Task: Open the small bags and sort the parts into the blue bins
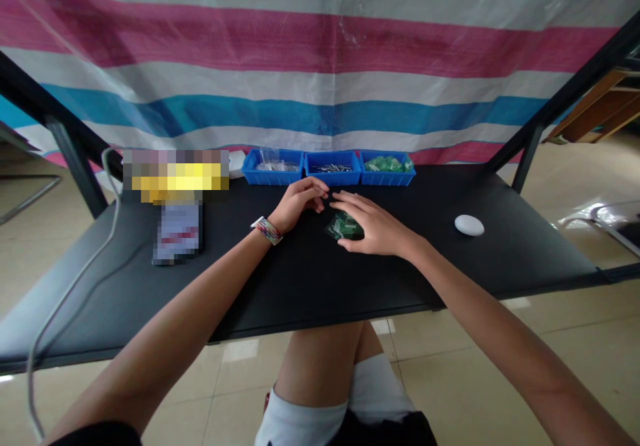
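Observation:
My right hand [373, 226] lies flat with its fingers stretched out over a small clear bag of green parts [341, 227] on the black table [310, 279]. My left hand [299, 201] rests just to the left of it, fingers curled inward with the tips pinched together near the right hand's fingertips; whatever it holds is too small to make out. A colourful band sits on my left wrist [267, 230].
Three blue bins stand in a row at the table's back: one with clear bags [273, 166], one with metal pins [333, 167], one with green parts [387, 166]. A white oval object [469, 225] lies to the right. A blurred box and card [177, 229] lie left, by a grey cable [75, 279].

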Action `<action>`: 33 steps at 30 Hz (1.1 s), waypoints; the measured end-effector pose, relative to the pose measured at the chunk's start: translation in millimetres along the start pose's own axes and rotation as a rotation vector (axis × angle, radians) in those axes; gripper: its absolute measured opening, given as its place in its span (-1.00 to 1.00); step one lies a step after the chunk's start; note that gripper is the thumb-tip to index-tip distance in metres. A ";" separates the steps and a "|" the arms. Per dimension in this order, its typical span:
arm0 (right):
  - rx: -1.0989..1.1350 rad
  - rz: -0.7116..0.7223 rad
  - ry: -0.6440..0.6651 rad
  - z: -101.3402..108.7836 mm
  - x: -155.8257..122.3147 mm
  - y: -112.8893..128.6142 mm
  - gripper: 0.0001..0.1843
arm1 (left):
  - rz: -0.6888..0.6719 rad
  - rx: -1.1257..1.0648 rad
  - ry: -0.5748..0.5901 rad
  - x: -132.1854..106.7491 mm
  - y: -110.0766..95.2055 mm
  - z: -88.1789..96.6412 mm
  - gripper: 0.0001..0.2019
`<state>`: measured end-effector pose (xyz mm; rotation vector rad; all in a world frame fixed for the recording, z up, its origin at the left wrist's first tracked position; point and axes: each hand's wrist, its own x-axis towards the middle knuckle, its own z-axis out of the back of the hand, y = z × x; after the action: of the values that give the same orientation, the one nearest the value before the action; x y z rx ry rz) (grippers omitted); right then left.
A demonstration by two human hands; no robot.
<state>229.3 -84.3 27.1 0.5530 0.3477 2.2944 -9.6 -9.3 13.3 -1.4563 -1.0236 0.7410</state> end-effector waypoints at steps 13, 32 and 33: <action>-0.157 -0.218 0.000 39.8 -47.4 -31.3 -0.57 | 0.014 0.013 0.009 0.2 -0.7 -1.7 -0.80; 1.029 -0.563 -0.486 -17.4 59.2 -56.0 -0.82 | -0.077 0.371 0.143 -1.9 13.9 -3.3 -0.51; 1.044 -0.569 -0.492 -18.1 57.8 -58.5 -0.82 | -0.087 0.417 0.161 -2.8 13.5 -4.1 -0.51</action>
<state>219.0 -3.8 4.3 1.2840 1.2702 1.2366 -4.8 -13.2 0.4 -1.0849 -0.7501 0.7120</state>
